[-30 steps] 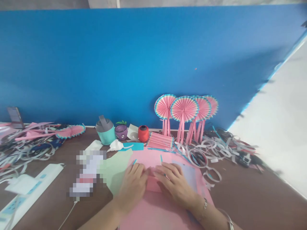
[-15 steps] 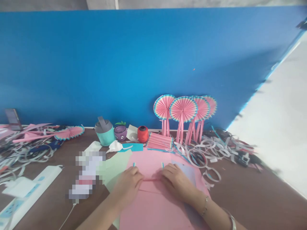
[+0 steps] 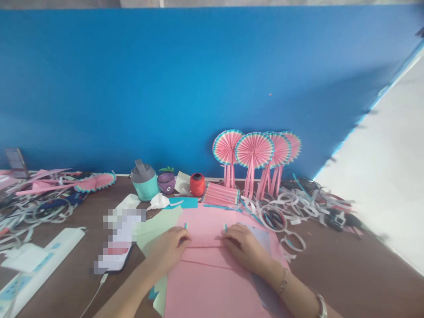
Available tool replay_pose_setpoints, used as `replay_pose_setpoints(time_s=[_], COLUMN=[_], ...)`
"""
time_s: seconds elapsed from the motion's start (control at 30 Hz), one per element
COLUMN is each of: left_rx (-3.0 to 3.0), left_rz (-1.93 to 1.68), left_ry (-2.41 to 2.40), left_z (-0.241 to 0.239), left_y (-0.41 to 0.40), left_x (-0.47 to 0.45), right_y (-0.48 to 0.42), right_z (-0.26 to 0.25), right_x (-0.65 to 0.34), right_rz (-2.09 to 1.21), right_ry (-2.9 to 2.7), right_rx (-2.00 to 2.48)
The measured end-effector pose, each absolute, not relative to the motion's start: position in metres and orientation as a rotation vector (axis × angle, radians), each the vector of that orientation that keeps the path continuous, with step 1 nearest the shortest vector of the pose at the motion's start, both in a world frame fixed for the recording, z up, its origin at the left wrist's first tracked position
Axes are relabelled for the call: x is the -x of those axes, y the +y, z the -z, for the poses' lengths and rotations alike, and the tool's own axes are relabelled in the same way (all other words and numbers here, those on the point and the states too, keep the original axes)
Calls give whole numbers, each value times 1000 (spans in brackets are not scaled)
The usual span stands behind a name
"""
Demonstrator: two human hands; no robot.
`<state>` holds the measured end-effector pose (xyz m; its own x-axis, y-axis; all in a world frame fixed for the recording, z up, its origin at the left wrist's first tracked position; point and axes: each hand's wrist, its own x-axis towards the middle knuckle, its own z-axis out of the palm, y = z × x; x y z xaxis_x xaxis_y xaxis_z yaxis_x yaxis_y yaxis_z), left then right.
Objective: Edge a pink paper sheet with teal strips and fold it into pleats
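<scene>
A pink sheet of paper point(image 3: 206, 233) with blue and yellow ends lies flat before me, its near edge making a straight line between my hands. My left hand point(image 3: 169, 245) grips the left end of this sheet with bent fingers. At the other end, my right hand point(image 3: 243, 245) has its fingers closed on the paper near the blue-tipped corner. Thumbs and fingertips are partly hidden. Larger pink sheets point(image 3: 212, 289) lie underneath, with green paper point(image 3: 162, 221) sticking out to their left.
Several pink pleated fans point(image 3: 254, 150) lean on the blue partition point(image 3: 165, 88). A pleated strip point(image 3: 221, 194), red object point(image 3: 197, 184), purple cup point(image 3: 166, 182) and teal cup point(image 3: 145, 185) stand behind. Paper scraps point(image 3: 291, 203) heap at right. A phone point(image 3: 117, 247) and power strip point(image 3: 43, 269) lie left.
My left hand has slid outward to the left along the paper's near edge. That edge, raised and pinched before, now looks flatter. My right hand has barely moved.
</scene>
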<state>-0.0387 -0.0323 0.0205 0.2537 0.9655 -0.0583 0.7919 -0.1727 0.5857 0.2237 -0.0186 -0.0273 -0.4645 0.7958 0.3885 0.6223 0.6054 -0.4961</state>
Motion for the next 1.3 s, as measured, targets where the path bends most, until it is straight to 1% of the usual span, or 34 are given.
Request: replay_pose_setpoints(time_s=[0.13,0.3,0.63,0.87,1.13,1.3], left_rx=[-2001,-1956,-1926,-1868,-1864,-1827], left_rz=[-517,-458,-484,-469,-425,-344], left_ry=[1574,1649,1642,1701,1770,1816], left_z=[-24,-27,-23,-22,-21,-23], left_y=[-36,-36,-35,-34,-33,-32], left_x=[35,32,33,32,30,30], right_y=[-19,-19,-19,-19,-18,-16], right_z=[25,21,24,19,16,17], right_x=[-223,-221,-221,-217,-213,-213], right_rz=[-498,-466,-477,-542,-492,-605], right_ry=[-2160,-2142,-2164,-2143,-2123,-2079], right_rx=[1247,1402,1263,1362,1458,1502])
